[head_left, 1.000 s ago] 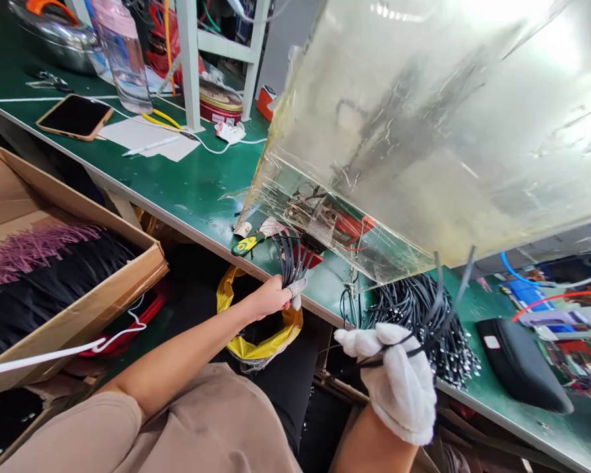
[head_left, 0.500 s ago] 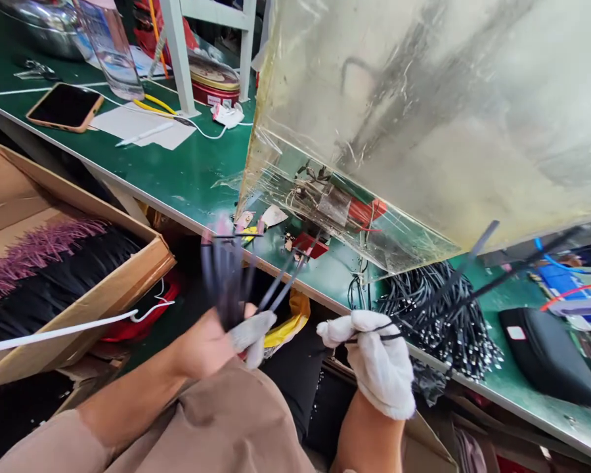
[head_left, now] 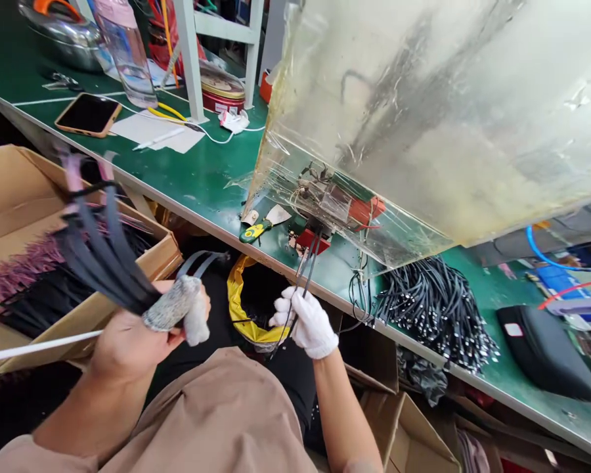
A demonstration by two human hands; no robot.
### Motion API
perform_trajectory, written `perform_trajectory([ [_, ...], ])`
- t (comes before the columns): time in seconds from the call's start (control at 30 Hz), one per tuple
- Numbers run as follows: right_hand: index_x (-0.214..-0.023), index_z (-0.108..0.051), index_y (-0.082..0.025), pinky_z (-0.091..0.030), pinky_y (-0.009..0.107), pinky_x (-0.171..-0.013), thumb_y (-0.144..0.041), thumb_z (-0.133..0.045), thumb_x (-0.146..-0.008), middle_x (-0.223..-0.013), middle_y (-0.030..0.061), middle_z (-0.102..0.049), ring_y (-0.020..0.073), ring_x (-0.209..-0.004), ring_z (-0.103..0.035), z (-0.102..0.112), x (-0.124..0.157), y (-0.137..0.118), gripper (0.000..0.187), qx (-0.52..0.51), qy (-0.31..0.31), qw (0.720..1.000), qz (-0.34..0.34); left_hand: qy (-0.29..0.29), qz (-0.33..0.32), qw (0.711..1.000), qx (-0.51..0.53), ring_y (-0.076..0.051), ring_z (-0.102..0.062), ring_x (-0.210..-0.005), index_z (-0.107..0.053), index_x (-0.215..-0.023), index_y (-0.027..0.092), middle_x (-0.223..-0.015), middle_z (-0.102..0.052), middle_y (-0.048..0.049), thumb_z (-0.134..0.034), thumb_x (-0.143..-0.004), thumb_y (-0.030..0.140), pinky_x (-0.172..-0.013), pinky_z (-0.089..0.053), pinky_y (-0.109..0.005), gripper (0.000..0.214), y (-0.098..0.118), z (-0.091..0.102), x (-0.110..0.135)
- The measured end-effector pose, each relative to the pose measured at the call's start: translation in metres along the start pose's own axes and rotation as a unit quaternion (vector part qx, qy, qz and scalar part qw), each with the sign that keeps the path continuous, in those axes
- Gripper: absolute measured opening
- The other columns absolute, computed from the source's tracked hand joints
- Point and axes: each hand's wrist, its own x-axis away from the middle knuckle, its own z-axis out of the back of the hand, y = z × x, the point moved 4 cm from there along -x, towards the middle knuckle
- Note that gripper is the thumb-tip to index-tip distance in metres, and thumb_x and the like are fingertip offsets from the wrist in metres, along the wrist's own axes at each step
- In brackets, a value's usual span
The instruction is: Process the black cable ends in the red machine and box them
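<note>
My left hand (head_left: 150,332), with worn grey covers on two fingers, is closed around a bundle of black cables (head_left: 103,256). Pinkish ends of the bundle fan out above the cardboard box, and two cables stick out separately on the right side of the hand. My right hand (head_left: 308,325) wears a white glove and pinches two thin black cables (head_left: 309,270). Their upper ends reach the red block (head_left: 314,241) of a small machine (head_left: 332,203) under a clear plastic shield (head_left: 423,118). Whether they enter the block cannot be made out.
A cardboard box (head_left: 165,253) of pink-ended cables stands at left. Below the bench is a yellow-rimmed bag (head_left: 236,289). A green-and-yellow scraper (head_left: 256,230), a phone (head_left: 88,115), a bottle (head_left: 128,59) and a heap of black cables (head_left: 433,315) lie or stand on the green bench.
My left hand has swung left with its bundle, towards the cardboard box. My right hand has moved left, and its cables now point up at the red block instead of off to the right.
</note>
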Motion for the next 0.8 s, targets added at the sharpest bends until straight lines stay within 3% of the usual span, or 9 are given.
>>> perform_trajectory([
  [0.13, -0.100, -0.061, -0.019, -0.063, 0.032, -0.066, -0.041, -0.081, -0.085, -0.073, -0.0025, -0.066, 0.0116, -0.054, -0.063, -0.017, -0.028, -0.048, 0.032, -0.026, -0.001, 0.998, 0.065, -0.021, 0.002, 0.997, 0.080, -0.012, -0.038, -0.038, -0.045, -0.037, 0.022, -0.038, -0.041, 0.0004, -0.075, -0.054, 0.080, -0.041, -0.032, -0.030, 0.068, 0.025, -0.028, -0.001],
  [0.27, -0.095, -0.061, -0.019, -0.061, 0.031, -0.066, -0.030, -0.069, -0.093, -0.074, -0.0027, -0.064, 0.0106, -0.056, -0.059, -0.018, -0.062, -0.074, 0.013, -0.064, 0.016, 0.996, 0.061, -0.039, 0.000, 0.993, 0.107, -0.010, -0.034, -0.038, -0.045, -0.034, 0.020, -0.036, -0.038, 0.0008, -0.081, -0.048, 0.078, -0.042, -0.028, -0.028, 0.070, 0.032, -0.032, -0.003],
  [0.47, -0.087, -0.062, -0.018, -0.055, 0.023, -0.061, -0.021, -0.063, -0.096, -0.075, -0.0028, -0.063, 0.0079, -0.055, -0.052, -0.012, -0.080, -0.087, 0.009, -0.099, 0.039, 0.992, 0.061, -0.019, 0.040, 0.992, 0.118, -0.010, -0.037, -0.037, -0.047, -0.032, 0.021, -0.036, -0.041, 0.0010, -0.088, -0.040, 0.073, -0.040, -0.030, -0.027, 0.066, 0.028, -0.029, -0.003],
  [0.7, -0.083, -0.061, -0.019, -0.057, 0.021, -0.062, -0.016, -0.045, -0.103, -0.073, -0.0030, -0.060, 0.0081, -0.055, -0.052, -0.013, -0.081, -0.096, 0.026, -0.128, 0.060, 0.990, 0.028, -0.012, 0.039, 0.991, 0.128, -0.010, -0.039, -0.033, -0.050, -0.028, 0.021, -0.032, -0.043, 0.0004, -0.088, -0.027, 0.078, -0.037, -0.031, -0.027, 0.069, 0.036, -0.028, 0.000],
  [0.8, -0.083, -0.061, -0.018, -0.057, 0.021, -0.061, -0.015, -0.045, -0.103, -0.070, -0.0035, -0.058, 0.0076, -0.055, -0.052, -0.013, -0.082, -0.096, 0.026, -0.130, 0.051, 0.990, 0.027, -0.004, 0.017, 0.998, 0.067, -0.011, -0.038, -0.035, -0.046, -0.030, 0.021, -0.035, -0.042, 0.0001, -0.080, -0.035, 0.086, -0.038, -0.033, -0.029, 0.074, 0.032, -0.018, 0.003],
])
